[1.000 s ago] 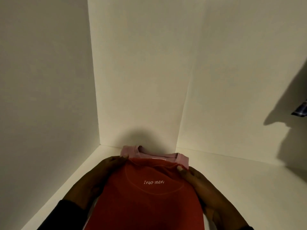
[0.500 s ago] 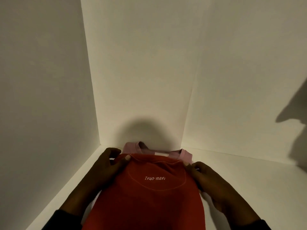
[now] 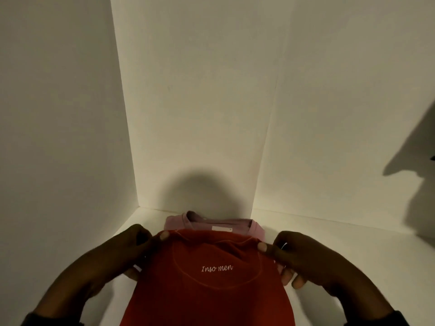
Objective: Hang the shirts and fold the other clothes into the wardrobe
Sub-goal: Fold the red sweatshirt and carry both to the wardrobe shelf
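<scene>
While both hands, left (image 3: pixel 117 260) and right (image 3: pixel 306 262), pinch the folded red cotton top (image 3: pixel 211 285), stacking on the pink folded garment (image 3: pixel 235 225) proceeds; next, lower squarely and release

Plain white panels close the space in: a side wall (image 3: pixel 58 137) on the left and a back wall (image 3: pixel 200 102) running far and right, with a vertical seam (image 3: pixel 270 137) in it. A white shelf floor (image 3: pixel 353 255) lies below. The light is dim and warm, and dark shadows (image 3: pixel 419 196) fall on the right.
</scene>
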The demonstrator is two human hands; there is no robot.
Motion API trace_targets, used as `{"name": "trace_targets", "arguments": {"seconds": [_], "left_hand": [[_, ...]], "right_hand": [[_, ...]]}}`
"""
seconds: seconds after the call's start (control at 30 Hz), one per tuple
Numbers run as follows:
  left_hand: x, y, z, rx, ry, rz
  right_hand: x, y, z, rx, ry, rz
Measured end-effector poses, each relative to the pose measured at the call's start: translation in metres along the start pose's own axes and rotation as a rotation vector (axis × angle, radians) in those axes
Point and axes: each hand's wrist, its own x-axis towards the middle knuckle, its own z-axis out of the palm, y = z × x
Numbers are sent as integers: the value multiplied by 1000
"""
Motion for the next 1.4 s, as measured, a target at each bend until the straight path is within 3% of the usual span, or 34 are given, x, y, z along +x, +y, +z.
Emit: {"name": "trace_targets", "arguments": {"seconds": [0.23,0.4,0.53,0.73,1.0,1.17,1.27,1.4], "left_hand": [[-9,7,0,-79,-94,21],[-10,5,1,-144,-53,40],[-13,7,1,-71,-15,144],[-20,13,3,-155,-15,236],[-10,4,11,-145,-19,68],[-5,10,9,-374,21,220],[3,13,12,-464,128,246],[16,2,28,-175,334,160]], "right_hand": [[-2,-1,-2,95,-54,-58],[6,7,7,186,-42,-31],[9,10,7,173,-77,-76],[4,11,-8,300,-114,-148],[2,28,11,513,-181,-60],[3,23,2,664,-11,-279],[14,16,12,741,142,-281],[28,23,41,397,324,-103]]}}
